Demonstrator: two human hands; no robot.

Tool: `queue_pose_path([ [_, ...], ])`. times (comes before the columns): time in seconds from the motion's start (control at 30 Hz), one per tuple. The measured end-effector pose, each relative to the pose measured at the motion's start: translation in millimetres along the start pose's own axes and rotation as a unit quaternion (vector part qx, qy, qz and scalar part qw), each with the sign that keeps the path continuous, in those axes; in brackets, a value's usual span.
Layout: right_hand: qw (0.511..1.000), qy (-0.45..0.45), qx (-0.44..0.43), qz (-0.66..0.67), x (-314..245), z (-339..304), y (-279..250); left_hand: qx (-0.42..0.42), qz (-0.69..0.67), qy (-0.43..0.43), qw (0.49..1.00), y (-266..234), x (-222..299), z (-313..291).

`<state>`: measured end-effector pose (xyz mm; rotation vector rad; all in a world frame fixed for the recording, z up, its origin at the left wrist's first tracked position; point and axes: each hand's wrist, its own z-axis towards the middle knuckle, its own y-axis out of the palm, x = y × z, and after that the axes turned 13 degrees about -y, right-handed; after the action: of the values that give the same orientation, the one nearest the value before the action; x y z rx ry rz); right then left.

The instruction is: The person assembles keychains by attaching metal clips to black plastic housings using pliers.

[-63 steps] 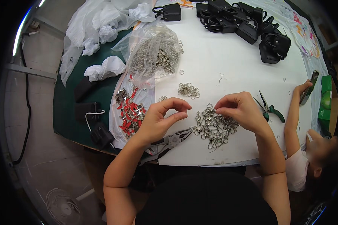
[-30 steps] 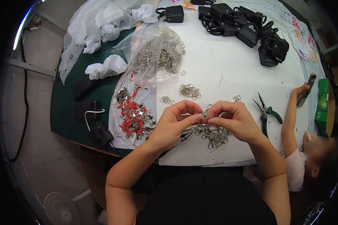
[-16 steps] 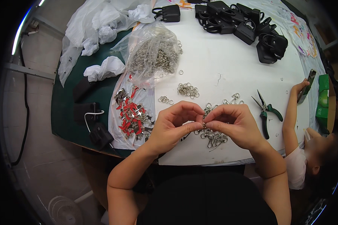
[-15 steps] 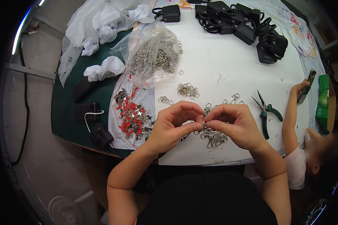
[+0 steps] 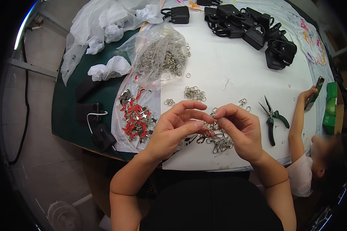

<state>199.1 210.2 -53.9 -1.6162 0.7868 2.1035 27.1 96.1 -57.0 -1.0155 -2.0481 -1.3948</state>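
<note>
My left hand is above the white work surface, its index finger raised and its thumb and other fingers bent; whatever lies between them is too small to make out. Close by, my right hand pinches a small silvery metal ring between thumb and index finger, near the left fingertips. Below both hands lies a heap of metal clasps, partly covered by the fingers. A small cluster of metal rings sits just beyond. Left of my left hand is a pile of red and silver metal charms.
A clear plastic bag full of rings stands farther back. Small black bags are piled at the far right. Green-handled pliers lie right of my hands. Another person's arm reaches in at the right, holding a phone.
My hands have moved slightly apart from their shared pinch. The left index finger has lifted away, while the right thumb and index finger stay together. The whole view has shifted a little.
</note>
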Motion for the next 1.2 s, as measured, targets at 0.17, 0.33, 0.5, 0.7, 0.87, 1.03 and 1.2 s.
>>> queue_pose_path([
  [0.17, 1.000, -0.018, -0.014, -0.013, 7.3, -0.9, -0.3, 0.006, 0.064, -0.027, 0.998, 2.6, 3.5, 2.2],
  [0.33, 0.994, -0.056, -0.020, -0.096, 4.5, 1.3, -6.1, 0.045, 0.082, -0.028, 0.995, 7.5, 2.3, 11.6],
  [0.5, 0.994, -0.050, 0.004, -0.093, 6.6, -0.8, -31.5, 0.001, 0.107, -0.048, 0.993, 16.3, 11.5, 32.2],
  [0.7, 0.988, -0.083, 0.123, -0.036, -0.1, 2.0, -52.3, -0.061, 0.160, -0.046, 0.984, 36.1, 22.7, 80.6],
  [0.87, 0.944, -0.220, 0.178, -0.172, 9.7, 7.3, -82.4, 0.087, 0.484, 0.193, 0.849, 27.7, 57.2, 174.4],
  [1.03, 0.901, -0.272, 0.198, -0.274, 9.6, 6.8, -92.9, 0.315, 0.775, 0.311, 0.450, -28.8, 94.3, 264.3],
  [1.2, 0.948, -0.221, 0.219, -0.072, 4.6, 5.4, -91.3, 0.154, 0.526, 0.207, 0.810, -10.4, 109.5, 232.3],
])
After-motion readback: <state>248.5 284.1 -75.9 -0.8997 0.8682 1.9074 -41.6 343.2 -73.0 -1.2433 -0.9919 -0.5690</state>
